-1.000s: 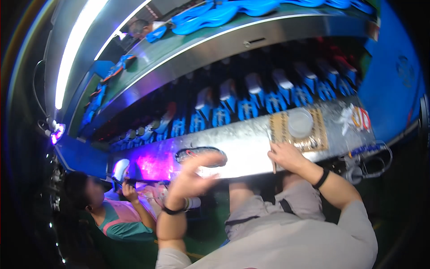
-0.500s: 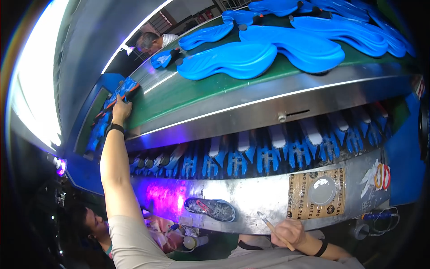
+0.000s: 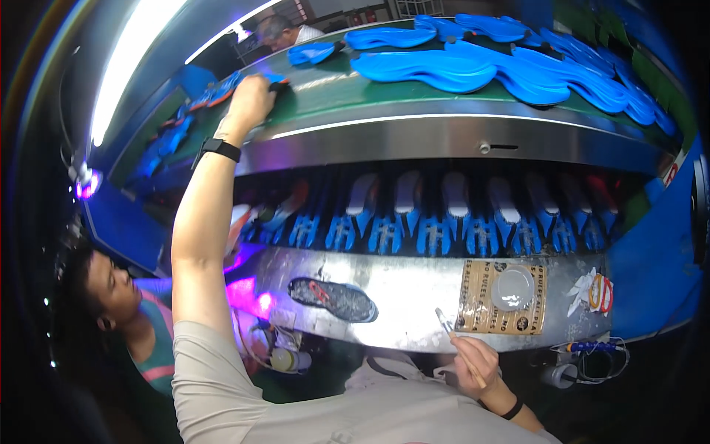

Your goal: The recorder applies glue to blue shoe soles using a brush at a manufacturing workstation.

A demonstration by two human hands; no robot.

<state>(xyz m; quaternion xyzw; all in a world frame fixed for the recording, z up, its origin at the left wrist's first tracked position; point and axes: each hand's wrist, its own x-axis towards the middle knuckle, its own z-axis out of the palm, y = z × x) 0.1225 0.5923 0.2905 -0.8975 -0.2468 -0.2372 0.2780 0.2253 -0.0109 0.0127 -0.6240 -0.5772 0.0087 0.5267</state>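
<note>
My left hand (image 3: 253, 100) reaches far over the upper green belt, fingers closed on a blue shoe sole (image 3: 275, 78) with an orange edge. Most of that sole is hidden behind the hand. More blue and orange soles (image 3: 214, 92) lie just left of it. My right hand (image 3: 475, 362), low and near my body, grips a thin wooden-handled brush (image 3: 445, 323), its tip over the metal bench (image 3: 403, 296). To the brush's left, a dark sole (image 3: 333, 300) with a red mark and glossy surface lies on the bench. Right of the brush, a round pot (image 3: 512, 288) stands on printed cardboard (image 3: 473, 296).
Several blue soles (image 3: 421, 70) rest on the green belt (image 3: 318, 100). Beneath its metal edge (image 3: 414, 137), a row of blue holders (image 3: 433, 235) stands with pale soles above. A co-worker (image 3: 111, 288) is at the left; another person (image 3: 281, 33) is beyond the belt. Orange and red loops (image 3: 603, 294) lie at bench right.
My left hand has moved away and to the right along the upper belt, with a sole in it. My right hand keeps the brush. The whole view has shifted.
</note>
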